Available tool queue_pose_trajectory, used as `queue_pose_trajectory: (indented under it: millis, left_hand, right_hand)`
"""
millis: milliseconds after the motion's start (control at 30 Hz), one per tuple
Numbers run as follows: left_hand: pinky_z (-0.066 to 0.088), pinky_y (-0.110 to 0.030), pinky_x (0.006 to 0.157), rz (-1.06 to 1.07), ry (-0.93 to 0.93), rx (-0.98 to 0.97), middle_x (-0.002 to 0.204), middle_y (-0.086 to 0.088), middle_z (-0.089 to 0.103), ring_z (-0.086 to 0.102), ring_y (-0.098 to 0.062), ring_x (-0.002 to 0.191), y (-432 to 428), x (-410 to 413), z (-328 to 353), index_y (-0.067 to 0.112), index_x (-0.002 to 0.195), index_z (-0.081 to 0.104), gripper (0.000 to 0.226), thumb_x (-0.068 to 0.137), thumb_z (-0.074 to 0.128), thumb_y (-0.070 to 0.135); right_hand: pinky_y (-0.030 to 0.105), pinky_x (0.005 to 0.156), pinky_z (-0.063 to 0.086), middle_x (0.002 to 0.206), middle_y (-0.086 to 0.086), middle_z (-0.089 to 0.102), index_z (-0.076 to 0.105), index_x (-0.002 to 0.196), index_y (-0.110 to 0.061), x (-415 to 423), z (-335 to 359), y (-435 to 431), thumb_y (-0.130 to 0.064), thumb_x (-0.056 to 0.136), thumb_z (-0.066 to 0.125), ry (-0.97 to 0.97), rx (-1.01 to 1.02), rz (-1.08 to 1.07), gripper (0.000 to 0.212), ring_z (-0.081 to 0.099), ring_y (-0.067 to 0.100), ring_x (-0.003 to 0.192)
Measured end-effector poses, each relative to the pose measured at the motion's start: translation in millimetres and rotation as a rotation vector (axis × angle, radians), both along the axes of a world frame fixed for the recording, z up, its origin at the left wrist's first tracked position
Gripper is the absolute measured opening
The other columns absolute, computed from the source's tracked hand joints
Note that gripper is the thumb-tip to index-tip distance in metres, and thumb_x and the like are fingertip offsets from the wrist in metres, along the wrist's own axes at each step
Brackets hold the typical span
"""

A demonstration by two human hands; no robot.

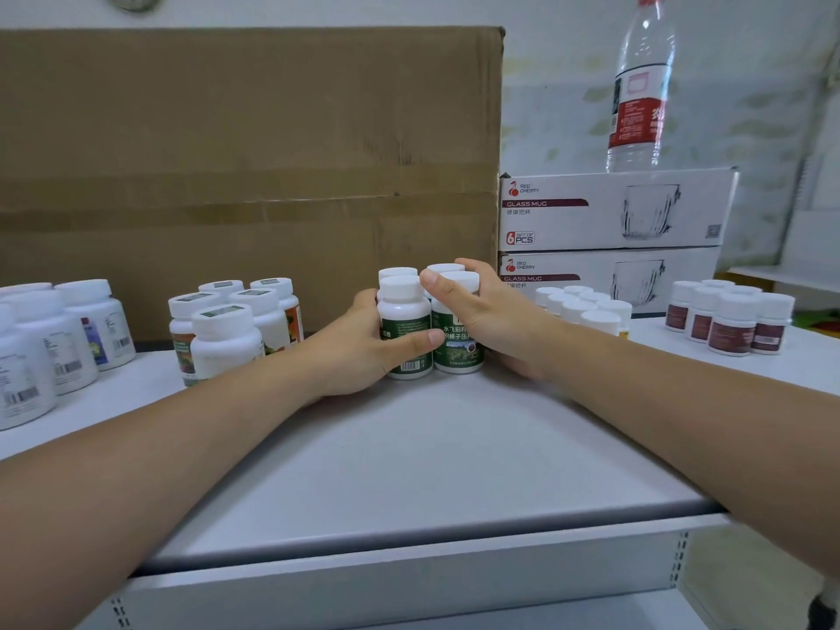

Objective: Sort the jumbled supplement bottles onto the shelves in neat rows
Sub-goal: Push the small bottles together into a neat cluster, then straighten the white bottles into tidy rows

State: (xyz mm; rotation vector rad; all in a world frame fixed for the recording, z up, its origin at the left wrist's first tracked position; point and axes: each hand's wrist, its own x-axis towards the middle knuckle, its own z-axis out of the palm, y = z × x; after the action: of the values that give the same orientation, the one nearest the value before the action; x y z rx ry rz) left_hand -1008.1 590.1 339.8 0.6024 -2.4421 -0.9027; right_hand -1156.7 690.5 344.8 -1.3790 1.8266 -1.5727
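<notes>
1. Forearms reach in over the front lip of the shelf (409,447) towards the cardboard box (250,152).
2. Green-label bottles (402,311), four white caps showing, stand upright in a tight block just in front of the box's right-hand corner.
3. Risk, as I judge it: the block is squeezed from two sides only. Uneven pressure or a quick slide could pop a rear bottle out against the box or tip a front one over.
4. Left hand (359,343) grips the block's left side, fingers curled behind and thumb laid across the front bottle's label.
5. Right hand (482,311) clasps the block's right side, thumb hooked over the caps and fingers wrapped round the far bottles.
6. Orange-label bottles (227,329) stand in front of the box's middle. Yellow bottles (586,311) and red-label bottles (727,325) sit beyond its right edge, near enough to be knocked by a wide elbow.
</notes>
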Motion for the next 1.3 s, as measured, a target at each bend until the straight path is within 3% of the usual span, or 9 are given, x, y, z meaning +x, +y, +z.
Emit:
queue_pose_trajectory:
  millis: [67,267,467,567,633,733,933,1100,1300]
  left_hand:
    - [0.036,-0.005,0.073,-0.008,-0.004,-0.013,0.143,0.013,0.034,0.044,-0.002,0.117,-0.5,-0.5,0.2,0.022,0.150,0.023,0.083,0.084,0.064,0.052]
    - [0.035,-0.005,0.071,0.029,-0.004,-0.022,0.141,0.012,0.035,0.045,-0.004,0.116,2.6,-0.2,0.1,0.020,0.149,0.022,0.089,0.081,0.067,0.055]
    - [0.047,-0.030,0.098,0.101,-0.009,-0.012,0.133,0.011,0.052,0.054,-0.008,0.117,1.4,3.9,3.6,0.010,0.151,0.013,0.132,0.051,0.073,0.073]
    - [0.038,-0.036,0.111,0.134,0.000,-0.053,0.158,0.003,0.030,0.040,-0.015,0.137,9.3,7.1,11.8,0.010,0.154,-0.004,0.155,0.041,0.076,0.080]
    - [0.026,-0.031,0.116,0.138,0.006,-0.148,0.164,-0.003,0.009,0.022,-0.017,0.147,19.0,9.9,22.6,0.012,0.154,-0.011,0.147,0.051,0.078,0.068]
    - [0.018,-0.026,0.116,0.160,-0.069,-0.367,0.165,-0.002,0.002,0.012,-0.015,0.150,32.2,24.6,49.0,0.015,0.155,-0.010,0.132,0.066,0.077,0.058]
    - [0.023,-0.027,0.110,0.246,-0.207,-0.558,0.163,0.006,0.016,0.025,-0.016,0.145,36.5,87.1,94.0,0.026,0.156,0.008,0.123,0.058,0.065,0.074]
    - [0.024,-0.030,0.110,0.296,-0.185,-0.446,0.164,0.007,0.012,0.022,-0.016,0.147,13.5,141.3,87.2,0.027,0.156,0.008,0.123,0.057,0.064,0.072]
    - [0.025,-0.023,0.102,0.192,-0.108,-0.096,0.163,0.007,0.012,0.021,-0.009,0.145,-32.8,171.2,51.6,0.023,0.157,-0.005,0.142,0.052,0.075,0.078]
  right_hand:
    - [0.012,0.075,0.041,0.126,-0.006,0.052,0.023,0.149,-0.021,1.5,1.7,2.9,-0.058,0.085,0.058,0.014,0.009,-0.012,0.081,0.052,0.009,0.112]
    - [0.038,0.104,0.046,0.126,-0.006,0.060,0.031,0.145,-0.023,4.1,-0.4,-3.1,-0.082,0.051,0.066,-0.022,-0.019,-0.006,0.116,0.059,0.012,0.116]
    - [0.040,0.108,0.035,0.145,-0.010,0.043,0.030,0.149,-0.024,7.2,10.8,1.2,-0.086,0.064,0.051,-0.024,0.007,-0.088,0.107,0.044,0.014,0.129]
    - [0.046,0.112,0.032,0.152,-0.006,0.039,0.031,0.149,-0.030,9.6,21.6,6.8,-0.085,0.062,0.047,-0.059,-0.047,-0.097,0.103,0.040,0.019,0.135]
    - [0.035,0.108,0.027,0.154,-0.006,0.034,0.028,0.151,-0.026,13.8,31.4,13.9,-0.071,0.083,0.043,0.003,-0.104,-0.092,0.082,0.034,0.015,0.138]
    - [0.026,0.095,0.025,0.150,-0.004,0.038,0.029,0.151,-0.020,15.8,48.7,20.5,-0.052,0.098,0.039,0.137,-0.183,-0.115,0.063,0.035,0.008,0.128]
    - [0.026,0.091,0.028,0.123,-0.012,0.043,0.041,0.143,-0.020,45.6,80.6,25.5,-0.045,0.100,0.039,0.235,-0.232,-0.132,0.050,0.036,0.003,0.112]
    - [0.039,0.109,0.034,0.138,-0.005,0.046,0.039,0.143,-0.019,97.0,85.3,-2.5,-0.047,0.095,0.043,0.203,-0.206,0.001,0.056,0.042,0.011,0.124]
    - [0.046,0.114,0.028,0.158,-0.003,0.027,0.023,0.152,-0.030,141.5,52.3,-55.8,-0.072,0.071,0.050,0.116,-0.057,0.135,0.095,0.030,0.020,0.141]
